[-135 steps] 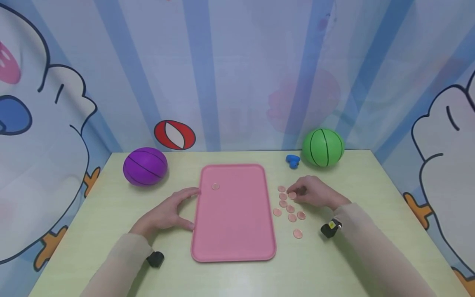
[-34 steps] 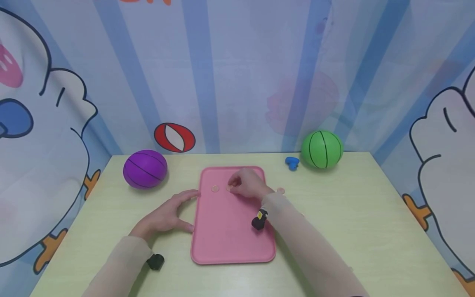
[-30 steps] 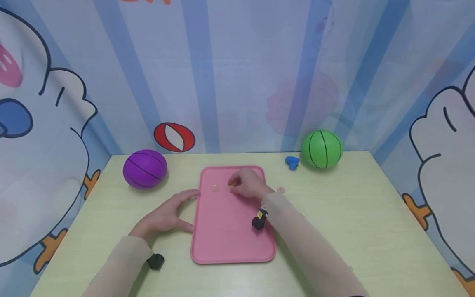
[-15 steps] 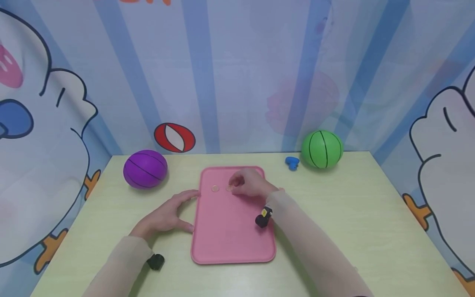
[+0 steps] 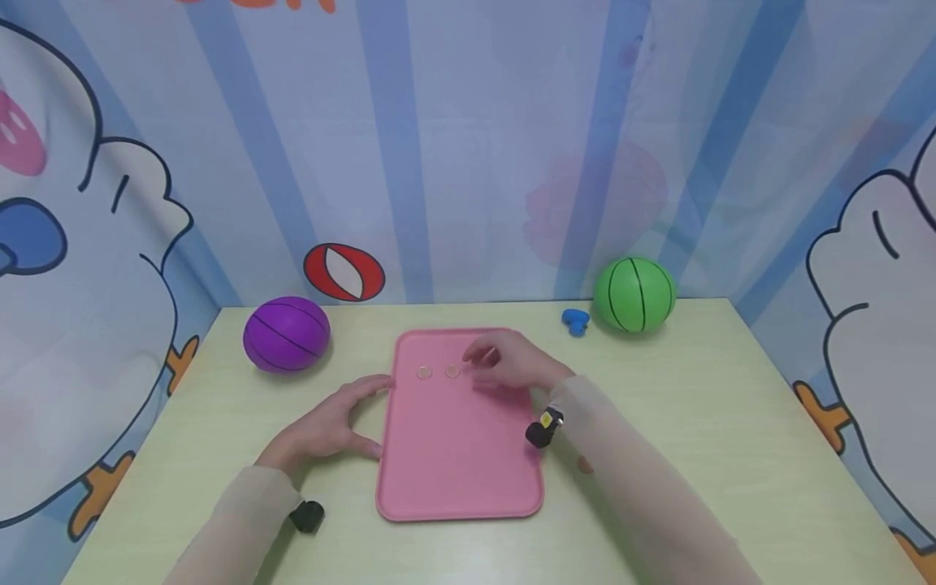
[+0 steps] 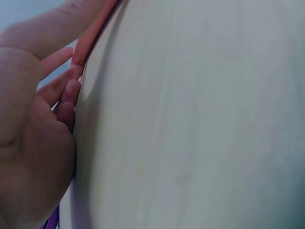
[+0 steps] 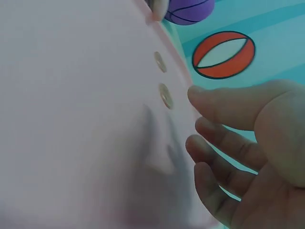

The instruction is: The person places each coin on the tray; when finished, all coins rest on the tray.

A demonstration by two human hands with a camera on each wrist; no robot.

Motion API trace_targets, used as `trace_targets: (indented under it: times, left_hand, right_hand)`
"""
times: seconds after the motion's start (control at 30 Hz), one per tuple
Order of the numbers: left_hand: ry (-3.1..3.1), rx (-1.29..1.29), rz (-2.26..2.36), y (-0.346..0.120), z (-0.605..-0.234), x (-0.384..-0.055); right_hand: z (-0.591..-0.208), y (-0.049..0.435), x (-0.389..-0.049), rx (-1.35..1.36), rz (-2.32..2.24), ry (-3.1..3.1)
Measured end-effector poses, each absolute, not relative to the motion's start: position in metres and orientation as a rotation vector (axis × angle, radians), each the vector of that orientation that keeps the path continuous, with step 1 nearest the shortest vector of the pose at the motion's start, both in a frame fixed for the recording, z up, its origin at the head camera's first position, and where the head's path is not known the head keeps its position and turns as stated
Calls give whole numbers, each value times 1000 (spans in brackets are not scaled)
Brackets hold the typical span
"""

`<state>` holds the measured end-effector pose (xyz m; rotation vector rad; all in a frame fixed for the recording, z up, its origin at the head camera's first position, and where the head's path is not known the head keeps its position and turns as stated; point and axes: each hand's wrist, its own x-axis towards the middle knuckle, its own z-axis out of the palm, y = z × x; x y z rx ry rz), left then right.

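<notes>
Two small round coins lie side by side in the upper part of the pink tray point(image 5: 461, 455): the left coin point(image 5: 424, 373) and the right coin point(image 5: 452, 371). My right hand point(image 5: 515, 361) hovers over the tray just right of them, fingers apart and holding nothing; the right wrist view shows both coins point(image 7: 165, 96) beyond its fingertips. My left hand point(image 5: 332, 418) is spread at the tray's left edge, index finger and thumb touching the rim. A copper-coloured coin point(image 5: 585, 465) shows beside my right sleeve, which hides the table area where other coins lay.
At the back left sits a purple ball point(image 5: 287, 335), and at the back right a green ball point(image 5: 634, 295). A small blue object point(image 5: 576, 322) lies left of the green ball. A patterned curtain point(image 5: 483, 162) rises behind the table point(image 5: 768, 455).
My right hand took a coin from the group on the right to the tray, set it beside the first one, let go and drew back rightward. My left hand stayed at the rim.
</notes>
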<state>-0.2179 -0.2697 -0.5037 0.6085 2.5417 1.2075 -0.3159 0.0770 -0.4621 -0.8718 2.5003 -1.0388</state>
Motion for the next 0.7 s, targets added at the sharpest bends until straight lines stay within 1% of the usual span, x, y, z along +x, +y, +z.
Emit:
trace_targets:
  times: [0.27,0.47,0.7]
  left_hand:
    - [2538,608,1212,-270,-503,-218]
    - [2539,589,1210,-270,-501,-218]
    - [2535,579,1215,-268,-501,-217]
  right_hand:
    - [-452,123,-314,-833,-1076,2450]
    - [-454,158,-316,-775,-1130,2438]
    - [-462,187,-317,-720,-1086,2499]
